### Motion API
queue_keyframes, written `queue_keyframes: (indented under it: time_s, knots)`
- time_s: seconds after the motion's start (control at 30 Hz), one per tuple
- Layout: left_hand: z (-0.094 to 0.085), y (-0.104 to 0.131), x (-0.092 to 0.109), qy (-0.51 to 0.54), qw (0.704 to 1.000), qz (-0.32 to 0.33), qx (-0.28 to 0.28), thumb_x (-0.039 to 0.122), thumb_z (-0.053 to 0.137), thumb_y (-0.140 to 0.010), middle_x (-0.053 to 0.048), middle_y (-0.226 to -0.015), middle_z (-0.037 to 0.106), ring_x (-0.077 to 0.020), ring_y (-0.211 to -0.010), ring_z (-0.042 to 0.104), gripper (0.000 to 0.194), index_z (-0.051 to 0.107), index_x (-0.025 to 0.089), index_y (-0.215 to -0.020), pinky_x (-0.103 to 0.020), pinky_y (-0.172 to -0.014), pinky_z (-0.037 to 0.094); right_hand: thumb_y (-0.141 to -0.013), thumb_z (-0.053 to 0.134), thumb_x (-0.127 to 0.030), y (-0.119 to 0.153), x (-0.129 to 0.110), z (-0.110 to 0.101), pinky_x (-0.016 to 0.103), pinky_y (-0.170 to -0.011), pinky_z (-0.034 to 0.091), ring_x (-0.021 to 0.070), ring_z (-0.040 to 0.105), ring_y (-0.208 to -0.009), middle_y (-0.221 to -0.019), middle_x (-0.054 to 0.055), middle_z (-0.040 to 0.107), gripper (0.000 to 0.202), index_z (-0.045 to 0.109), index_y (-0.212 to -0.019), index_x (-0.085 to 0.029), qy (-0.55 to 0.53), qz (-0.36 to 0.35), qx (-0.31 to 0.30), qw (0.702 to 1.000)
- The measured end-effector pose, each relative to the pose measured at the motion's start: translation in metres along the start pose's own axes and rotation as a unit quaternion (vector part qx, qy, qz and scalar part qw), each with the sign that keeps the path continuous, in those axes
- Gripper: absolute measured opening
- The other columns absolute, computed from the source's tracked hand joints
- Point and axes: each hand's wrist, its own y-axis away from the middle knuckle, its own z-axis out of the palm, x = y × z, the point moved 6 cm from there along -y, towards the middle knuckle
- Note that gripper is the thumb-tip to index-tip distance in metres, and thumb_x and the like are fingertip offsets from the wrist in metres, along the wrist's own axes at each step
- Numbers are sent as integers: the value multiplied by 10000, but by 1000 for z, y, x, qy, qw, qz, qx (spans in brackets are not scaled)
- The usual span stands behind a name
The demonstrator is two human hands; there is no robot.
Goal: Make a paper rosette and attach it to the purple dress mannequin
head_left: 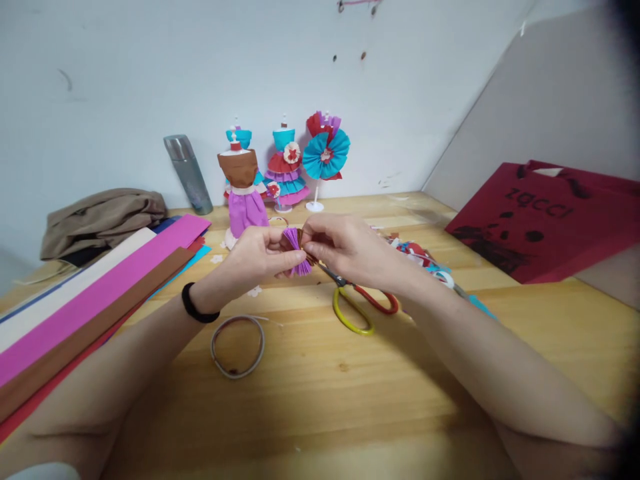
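Observation:
Between my two hands is a small pleated purple paper piece [299,252], with a brown part at its right side. My left hand [267,252], with a black band on the wrist, pinches the purple pleats between thumb and fingers. The fingers of my right hand [340,245] are closed on the brown part [311,257]. Just below my right hand lie scissors with one yellow and one red handle [353,313]. A coil of thin cord [237,347] rests on the table nearer to me, below my left hand.
Small mannequins in paper dresses [243,180] stand at the back beside a grey-green bottle [189,175]. Long coloured paper strips [100,293] and a brown cloth [105,220] lie left. Paper scraps [417,257] and a red bag [550,220] are right on the wooden table [300,400].

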Motion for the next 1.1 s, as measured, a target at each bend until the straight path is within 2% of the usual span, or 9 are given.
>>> queue_keyframes:
  time_s: [0.07,0.17,0.27,0.33,0.4,0.53,0.67,0.9,1.1]
  knots:
    - [-3,-1,-1,6,1000,4,17,266,705,-738,1,-629,647,-78,-555,571,149,660,124,-743,-170,-516,463,-852,487,-59,1,-1,0,277,-642,367,150,534,-675,-713,4,604,189,578,-746,-186,-1,-20,1,1000]
    - [-8,-2,-2,18,999,7,36,258,698,-750,-4,-623,653,-77,-538,580,149,646,124,-711,-171,-517,482,-890,458,-72,4,-8,-1,290,-646,391,166,562,-692,-749,37,640,236,617,-757,-184,44,-87,27,995]
    - [-13,-3,-3,29,999,10,41,255,700,-762,-20,-648,676,-92,-562,620,148,657,116,-736,-181,-543,518,-938,433,-114,10,-17,-5,301,-628,411,187,586,-723,-802,75,660,256,651,-824,-185,100,-177,89,975]
    - [-15,-4,-6,44,998,9,38,271,715,-765,-28,-645,682,-101,-569,639,170,655,112,-753,-181,-546,529,-956,429,-141,14,-20,-11,294,-628,422,184,600,-740,-824,70,661,245,666,-915,-189,115,-210,128,963]
    - [-15,-5,-10,80,997,0,23,313,736,-768,-34,-633,685,-105,-553,647,223,651,108,-785,-179,-534,529,-951,467,-167,14,-17,-15,290,-639,433,178,609,-751,-864,65,664,203,665,-991,-190,117,-206,129,963]
    - [-9,-6,-17,160,986,-23,-27,364,767,-771,-41,-639,691,-106,-542,653,301,662,99,-866,-172,-523,526,-877,620,-210,10,-7,-16,316,-674,459,205,627,-801,-977,86,694,182,645,-1055,-181,101,-145,40,983]
    - [-7,-6,-20,184,981,-37,-44,365,772,-776,-45,-622,690,-98,-530,644,285,659,104,-800,-165,-518,517,-874,634,-225,6,1,-13,319,-675,460,205,622,-767,-874,56,711,91,652,-963,-229,65,-83,-9,994]
    - [-9,-6,-20,181,982,-32,-43,358,762,-785,-43,-609,679,-95,-528,637,274,666,102,-760,-161,-512,507,-888,620,-242,6,1,-14,302,-645,442,175,597,-686,-785,39,688,71,675,-916,-206,7,-98,-2,995]
    - [-7,-6,-21,188,980,-43,-53,352,772,-774,-30,-654,681,-93,-522,630,279,668,103,-842,-179,-511,521,-910,562,-198,5,0,-19,305,-635,392,162,551,-651,-730,43,677,169,684,-793,-203,54,-110,20,992]
